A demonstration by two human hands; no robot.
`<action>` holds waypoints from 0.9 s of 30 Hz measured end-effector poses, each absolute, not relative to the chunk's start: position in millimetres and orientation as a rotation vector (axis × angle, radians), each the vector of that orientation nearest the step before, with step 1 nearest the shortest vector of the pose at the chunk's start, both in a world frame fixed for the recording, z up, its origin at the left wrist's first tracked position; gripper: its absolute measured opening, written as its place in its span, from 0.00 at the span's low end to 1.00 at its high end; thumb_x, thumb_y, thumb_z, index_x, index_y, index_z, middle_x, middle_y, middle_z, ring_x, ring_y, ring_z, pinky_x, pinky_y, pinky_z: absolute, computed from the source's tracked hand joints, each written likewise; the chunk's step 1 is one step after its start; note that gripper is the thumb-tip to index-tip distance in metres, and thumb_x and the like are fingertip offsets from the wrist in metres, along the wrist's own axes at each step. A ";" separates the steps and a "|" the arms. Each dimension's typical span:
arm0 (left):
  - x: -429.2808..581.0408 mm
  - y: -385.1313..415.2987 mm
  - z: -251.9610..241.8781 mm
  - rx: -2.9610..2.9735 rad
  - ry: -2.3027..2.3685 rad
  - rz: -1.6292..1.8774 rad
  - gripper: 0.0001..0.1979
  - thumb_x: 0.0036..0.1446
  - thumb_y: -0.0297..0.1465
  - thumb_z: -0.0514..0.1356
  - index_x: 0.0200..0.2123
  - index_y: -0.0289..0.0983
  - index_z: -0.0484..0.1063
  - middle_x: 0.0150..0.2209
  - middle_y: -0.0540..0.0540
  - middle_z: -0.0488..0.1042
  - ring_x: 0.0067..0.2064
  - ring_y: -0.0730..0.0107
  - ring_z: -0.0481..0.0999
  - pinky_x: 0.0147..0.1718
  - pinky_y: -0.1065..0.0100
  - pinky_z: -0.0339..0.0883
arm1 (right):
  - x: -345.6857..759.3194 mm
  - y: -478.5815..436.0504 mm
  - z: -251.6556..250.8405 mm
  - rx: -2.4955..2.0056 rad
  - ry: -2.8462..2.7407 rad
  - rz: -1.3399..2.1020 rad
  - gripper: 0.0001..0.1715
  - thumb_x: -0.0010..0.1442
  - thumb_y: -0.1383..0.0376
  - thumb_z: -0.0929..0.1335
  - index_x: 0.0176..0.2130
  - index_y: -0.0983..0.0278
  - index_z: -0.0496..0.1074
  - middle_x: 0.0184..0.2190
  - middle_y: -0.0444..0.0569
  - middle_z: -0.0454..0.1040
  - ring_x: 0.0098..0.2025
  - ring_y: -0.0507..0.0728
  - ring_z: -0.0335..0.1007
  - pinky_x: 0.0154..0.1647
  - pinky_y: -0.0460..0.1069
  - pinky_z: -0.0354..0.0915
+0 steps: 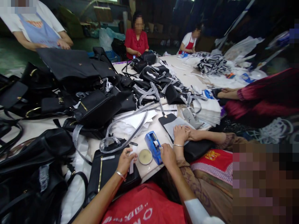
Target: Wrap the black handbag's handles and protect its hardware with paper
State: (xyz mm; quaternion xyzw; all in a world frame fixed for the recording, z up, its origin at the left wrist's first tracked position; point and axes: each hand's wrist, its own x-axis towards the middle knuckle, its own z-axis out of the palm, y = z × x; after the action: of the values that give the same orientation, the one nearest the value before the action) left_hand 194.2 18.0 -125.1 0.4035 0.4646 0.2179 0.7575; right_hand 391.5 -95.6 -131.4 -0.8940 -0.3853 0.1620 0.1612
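Observation:
My left hand (126,163) is closed on a white strip (131,168) that hangs down over a black handbag (108,171). The bag lies at the table's front edge and has a gold zip along one side. With its fingers pinched, my right hand (167,155) is at the near end of a blue tape dispenser (153,144). Whatever is between those fingertips is too small to make out. Between my hands, a round tin (145,156) of pale yellowish stuff stands left of the dispenser.
Black handbags (98,105) pile up on the left and ahead. A co-worker's hands (183,133) press on a black bag piece close on my right. White sheets (210,110) are stacked beyond. A clear-wrapped strap (133,137) loops behind the tin. Several other people stand around the table.

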 end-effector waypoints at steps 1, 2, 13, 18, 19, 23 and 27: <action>193.2 18.7 -125.3 0.871 1.010 0.480 0.23 0.41 0.36 0.66 0.37 0.38 0.59 0.25 0.51 0.74 0.21 0.76 0.72 0.21 0.76 0.62 | 398.5 -103.7 -134.0 -2.616 -1.090 0.482 0.10 0.61 0.65 0.61 0.38 0.67 0.70 0.38 0.57 0.72 0.42 0.58 0.66 0.40 0.48 0.56; 192.8 19.1 -125.7 0.864 1.003 0.484 0.23 0.41 0.36 0.67 0.37 0.38 0.59 0.25 0.51 0.74 0.21 0.76 0.71 0.20 0.76 0.62 | 403.4 -110.2 -136.9 -2.639 -1.097 0.530 0.10 0.60 0.64 0.62 0.36 0.67 0.70 0.37 0.57 0.72 0.41 0.59 0.67 0.39 0.48 0.56; 184.8 16.8 -131.9 0.863 0.939 0.520 0.22 0.42 0.36 0.66 0.38 0.38 0.60 0.26 0.50 0.75 0.23 0.74 0.73 0.22 0.75 0.63 | 408.1 -133.0 -139.8 -2.463 -0.967 0.736 0.14 0.59 0.58 0.62 0.27 0.63 0.69 0.28 0.46 0.73 0.32 0.53 0.66 0.33 0.45 0.56; 184.8 17.5 -130.2 0.854 0.929 0.507 0.23 0.41 0.36 0.66 0.38 0.38 0.60 0.26 0.51 0.75 0.22 0.74 0.72 0.22 0.75 0.64 | 399.4 -156.9 -139.6 -2.377 -0.785 0.831 0.15 0.56 0.56 0.63 0.25 0.63 0.68 0.21 0.44 0.70 0.27 0.52 0.65 0.28 0.44 0.57; 185.2 17.7 -129.8 0.855 0.925 0.505 0.23 0.41 0.36 0.66 0.38 0.38 0.60 0.26 0.51 0.75 0.22 0.74 0.72 0.22 0.75 0.64 | 397.9 -160.7 -141.9 -2.367 -0.735 0.853 0.15 0.56 0.57 0.63 0.24 0.63 0.67 0.20 0.43 0.68 0.25 0.52 0.64 0.27 0.44 0.58; 185.6 17.9 -127.7 0.854 0.917 0.496 0.23 0.41 0.37 0.67 0.38 0.38 0.60 0.26 0.51 0.75 0.22 0.74 0.72 0.22 0.75 0.63 | 393.5 -168.3 -153.7 -2.311 -0.527 0.942 0.13 0.54 0.58 0.64 0.24 0.63 0.65 0.17 0.43 0.66 0.20 0.50 0.61 0.22 0.44 0.59; 184.1 18.1 -124.8 0.851 0.897 0.497 0.22 0.42 0.37 0.66 0.38 0.39 0.59 0.27 0.51 0.75 0.23 0.75 0.72 0.22 0.75 0.64 | 389.1 -170.1 -162.2 -2.221 -0.359 1.026 0.11 0.53 0.59 0.63 0.24 0.62 0.62 0.18 0.43 0.66 0.17 0.49 0.60 0.20 0.45 0.62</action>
State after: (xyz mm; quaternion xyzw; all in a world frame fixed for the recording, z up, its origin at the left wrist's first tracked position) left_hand 184.1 18.1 -124.8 0.3946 0.4159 0.2303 0.7863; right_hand 389.1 -170.1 -162.2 -0.8484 -0.1370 0.3918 0.3284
